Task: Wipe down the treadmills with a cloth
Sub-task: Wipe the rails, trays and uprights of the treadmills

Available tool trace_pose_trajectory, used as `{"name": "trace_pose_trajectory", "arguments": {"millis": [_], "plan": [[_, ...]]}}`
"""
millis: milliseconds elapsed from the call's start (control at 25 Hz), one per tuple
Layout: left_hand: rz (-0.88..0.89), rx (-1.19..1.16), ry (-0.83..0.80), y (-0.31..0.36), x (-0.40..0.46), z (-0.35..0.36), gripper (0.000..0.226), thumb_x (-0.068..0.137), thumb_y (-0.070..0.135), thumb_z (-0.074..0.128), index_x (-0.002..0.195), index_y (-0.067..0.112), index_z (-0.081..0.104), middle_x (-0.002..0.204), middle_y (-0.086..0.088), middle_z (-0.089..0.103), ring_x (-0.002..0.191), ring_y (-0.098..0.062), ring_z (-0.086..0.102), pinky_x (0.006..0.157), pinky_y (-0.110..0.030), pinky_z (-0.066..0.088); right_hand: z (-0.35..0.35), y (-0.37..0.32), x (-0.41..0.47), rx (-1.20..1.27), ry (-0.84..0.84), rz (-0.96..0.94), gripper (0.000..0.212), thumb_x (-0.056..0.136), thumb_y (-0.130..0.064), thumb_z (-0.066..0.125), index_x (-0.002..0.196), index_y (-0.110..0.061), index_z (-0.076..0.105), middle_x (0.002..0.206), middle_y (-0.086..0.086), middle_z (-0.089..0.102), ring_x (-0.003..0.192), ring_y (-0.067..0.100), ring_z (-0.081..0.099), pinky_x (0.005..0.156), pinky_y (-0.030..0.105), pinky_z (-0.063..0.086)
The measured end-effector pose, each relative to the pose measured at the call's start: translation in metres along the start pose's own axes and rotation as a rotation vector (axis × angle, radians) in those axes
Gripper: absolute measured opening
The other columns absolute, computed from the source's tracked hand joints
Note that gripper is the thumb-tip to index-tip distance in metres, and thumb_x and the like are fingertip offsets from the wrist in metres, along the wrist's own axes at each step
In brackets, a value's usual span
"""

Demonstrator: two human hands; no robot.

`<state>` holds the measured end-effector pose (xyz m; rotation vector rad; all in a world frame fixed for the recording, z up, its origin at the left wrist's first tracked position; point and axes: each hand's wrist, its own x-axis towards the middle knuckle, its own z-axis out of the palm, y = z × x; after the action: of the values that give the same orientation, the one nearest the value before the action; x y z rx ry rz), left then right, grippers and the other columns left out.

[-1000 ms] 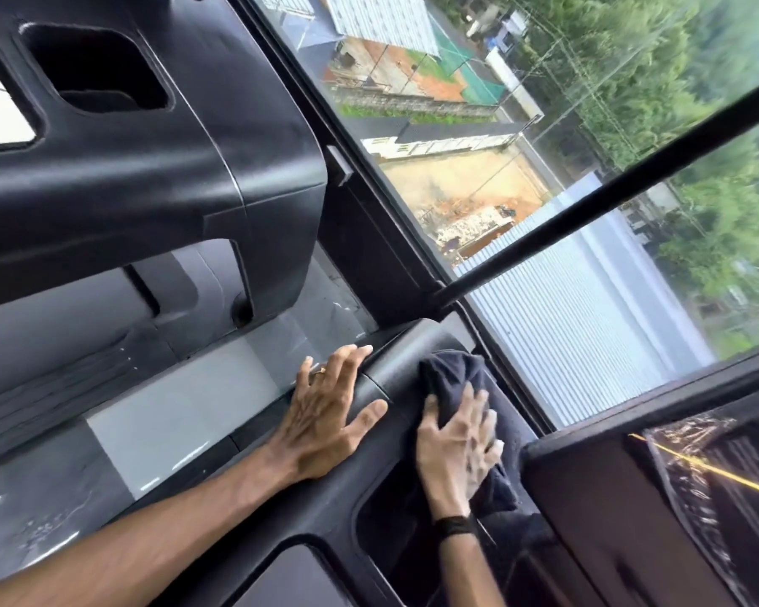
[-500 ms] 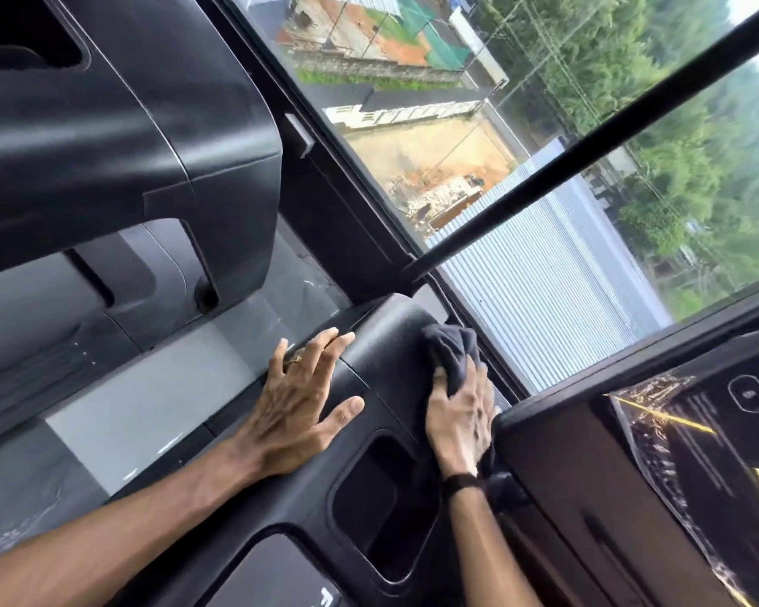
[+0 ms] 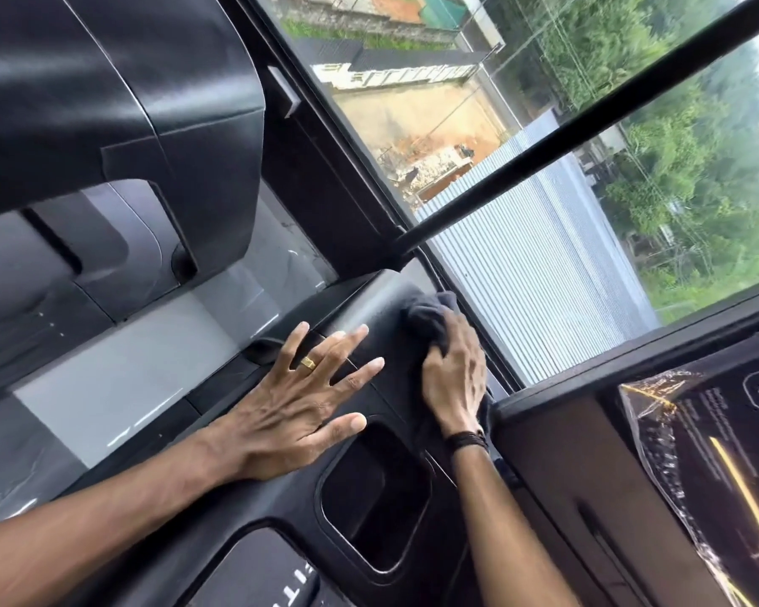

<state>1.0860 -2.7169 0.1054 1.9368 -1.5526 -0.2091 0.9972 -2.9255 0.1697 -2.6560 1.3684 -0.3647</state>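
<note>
cloth (image 3: 430,317): dark, bunched, pressed on the console's rounded upper corner beside the window | treadmill console (image 3: 281,510): black matte plastic, tilted in view, rectangular recessed pocket near its middle, white lettering partly visible at lower edge

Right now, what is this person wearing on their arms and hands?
Both forearms are bare, with no sleeves in view. The left hand has a gold ring with a flat, squarish top on one of its fingers. The right hand has no ring that shows; its wrist carries a dark wristband made of several thin strands. No gloves and no watch are visible.
</note>
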Motion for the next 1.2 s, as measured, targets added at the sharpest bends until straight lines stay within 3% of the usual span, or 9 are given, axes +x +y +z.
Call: {"name": "trace_pose_trajectory", "arguments": {"millis": [80,200,360,480,680,800,880,1040,1200], "plan": [[0.006,0.011,-0.015,0.000,0.001,0.001,0.065,0.102,0.061,0.008,0.159,0.030,0.012,0.168,-0.004,-0.007,0.155,-0.019,0.002,0.118,-0.057,-0.004,-0.015,0.017,-0.008,0.170,0.104,0.200,0.053,0.086,-0.017,0.043,0.137,-0.031,0.051,0.136,0.011,0.057,0.129,0.035,0.049,0.110,0.051,0.036],[-0.015,0.011,-0.015,0.001,0.002,0.003,0.065,0.102,0.062,0.007,0.159,0.031,0.007,0.167,-0.003,-0.010,0.155,-0.019,-0.002,0.117,-0.058,-0.004,-0.032,0.007,-0.060,0.121,-0.030,0.389,0.057,0.103,-0.021,0.038,0.157,-0.018,0.021,0.157,0.019,0.032,0.143,0.037,0.033,0.118,0.044,0.021],[-0.044,0.007,-0.004,0.000,0.003,0.002,0.065,0.102,0.062,0.012,0.159,0.032,0.001,0.167,-0.003,-0.014,0.154,-0.018,-0.009,0.117,-0.056,-0.011,-0.004,-0.011,-0.078,-0.026,-0.066,0.123,0.067,0.100,-0.027,0.050,0.158,-0.030,0.016,0.167,-0.002,0.011,0.153,0.017,0.004,0.122,0.038,-0.004],[-0.043,0.021,-0.008,0.000,0.003,0.001,0.065,0.102,0.062,0.011,0.159,0.032,0.004,0.167,-0.002,-0.012,0.154,-0.017,-0.009,0.117,-0.054,-0.014,-0.002,0.004,-0.029,0.044,-0.168,-0.002,0.066,0.097,-0.025,0.057,0.155,-0.033,0.027,0.165,-0.008,0.016,0.153,0.011,0.006,0.124,0.038,-0.004],[-0.116,0.034,-0.064,0.001,0.005,-0.004,0.073,0.095,0.067,-0.005,0.158,0.030,-0.010,0.162,0.004,-0.030,0.152,-0.015,-0.021,0.116,-0.055,-0.021,-0.019,0.029,-0.047,0.202,-0.165,0.075,0.058,0.101,-0.026,0.053,0.153,-0.037,0.031,0.165,-0.010,0.018,0.151,0.005,0.008,0.122,0.035,0.013],[-0.171,0.013,-0.053,0.004,0.009,-0.006,0.076,0.094,0.067,0.000,0.158,0.029,-0.011,0.162,0.006,-0.030,0.151,-0.013,-0.021,0.116,-0.053,-0.024,-0.028,0.042,-0.088,0.150,-0.122,0.122,0.056,0.101,-0.030,0.053,0.152,-0.039,0.033,0.159,-0.002,0.035,0.144,0.016,0.035,0.117,0.037,0.027],[-0.191,0.037,-0.003,0.006,0.008,-0.008,0.076,0.095,0.066,0.005,0.159,0.027,-0.004,0.165,0.004,-0.020,0.154,-0.016,-0.011,0.117,-0.054,-0.021,-0.029,0.045,-0.112,0.141,-0.014,0.081,0.055,0.097,-0.021,0.059,0.149,-0.029,0.043,0.149,0.006,0.050,0.135,0.022,0.044,0.115,0.032,0.022],[-0.249,0.078,0.044,0.010,0.002,-0.011,0.074,0.096,0.065,0.008,0.160,0.026,0.008,0.167,-0.002,-0.006,0.154,-0.025,0.011,0.118,-0.049,-0.021,-0.019,0.047,-0.157,0.069,0.076,0.130,0.062,0.090,-0.015,0.065,0.148,-0.020,0.044,0.158,0.005,0.036,0.149,0.022,0.024,0.122,0.047,0.009],[-0.316,0.058,0.062,0.018,-0.017,-0.010,0.080,0.091,0.073,-0.002,0.159,0.032,0.000,0.167,0.001,-0.011,0.154,-0.023,0.014,0.114,-0.042,-0.028,-0.013,0.035,-0.202,0.101,0.055,0.146,0.061,0.091,-0.028,0.051,0.151,-0.022,0.040,0.162,0.006,0.028,0.152,0.026,0.016,0.121,0.055,0.005]]}}
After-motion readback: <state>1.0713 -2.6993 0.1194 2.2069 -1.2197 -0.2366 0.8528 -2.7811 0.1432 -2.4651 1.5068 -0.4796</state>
